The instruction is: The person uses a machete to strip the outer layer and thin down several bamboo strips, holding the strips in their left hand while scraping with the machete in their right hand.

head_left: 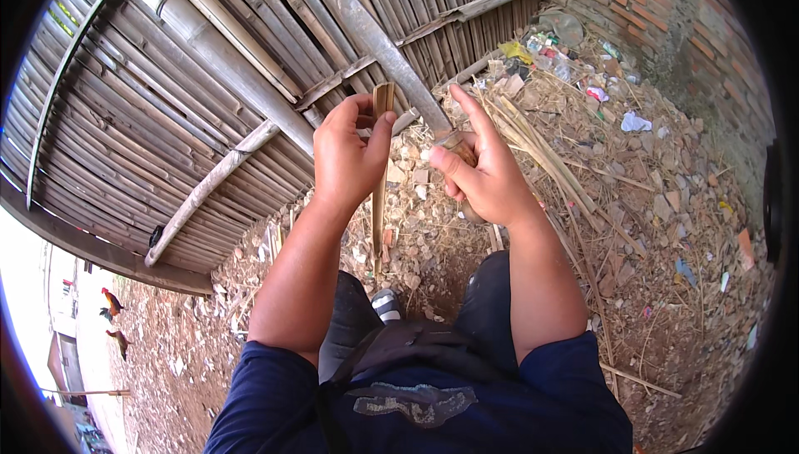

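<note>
My left hand is closed round a split bamboo strip, thumb on its near face. The strip hangs roughly upright, its upper end just above my fingers and its lower end down near the ground. Wrapped round the handle of a machete, my right hand keeps its index finger stretched out. The machete's long grey blade slants up and to the left, beyond the strip, across the view of the bamboo wall. Most of the handle is hidden by my fingers.
A bamboo slat wall rises ahead and left, and a brick wall at the far right. Several long bamboo strips lie right of my right hand. Litter covers the far corner. Two chickens are at the left.
</note>
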